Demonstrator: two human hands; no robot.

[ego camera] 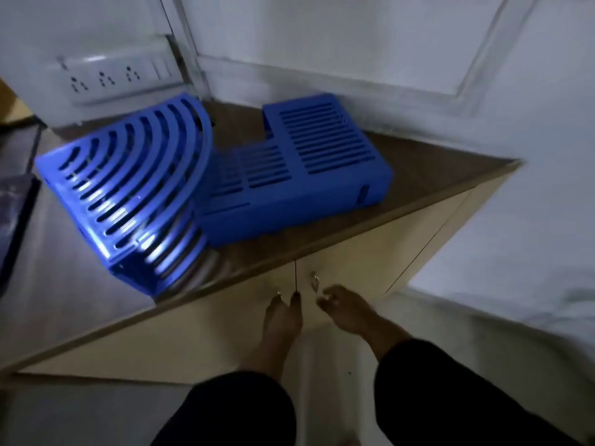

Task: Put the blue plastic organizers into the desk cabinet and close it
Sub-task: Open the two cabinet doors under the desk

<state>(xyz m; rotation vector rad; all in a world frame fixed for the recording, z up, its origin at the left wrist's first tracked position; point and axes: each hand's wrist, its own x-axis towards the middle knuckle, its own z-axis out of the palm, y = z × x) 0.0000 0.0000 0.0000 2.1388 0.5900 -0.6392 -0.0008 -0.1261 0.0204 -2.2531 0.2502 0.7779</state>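
Organizers in blue plastic are the job, and both sit on the desktop, not yet in the cabinet below.

Nearest, at six o'clock, two dark sleeves reach forward. The left hand has its fingertips pinched at the small metal knob of the left cabinet door, right beside the seam between the doors. The right hand, just at one o'clock from it, has loosely curled fingers closing toward the right door's knob; whether they grip it yet I cannot tell through the blur. Both doors look shut, so the hands sit there, I judge, to pull them open together and make room before anything is lifted.

Farther up, the brown desk top carries the two pieces. At ten o'clock the quarter-round organizer stands near the front edge, its slotted arcs fanning out and its curved side catching a bright glare. Touching it, toward twelve o'clock, lies the rectangular organizer, with a raised block at its far end and straight parallel slots across the top.

Beyond, at eleven o'clock, a white socket strip is on the wall.
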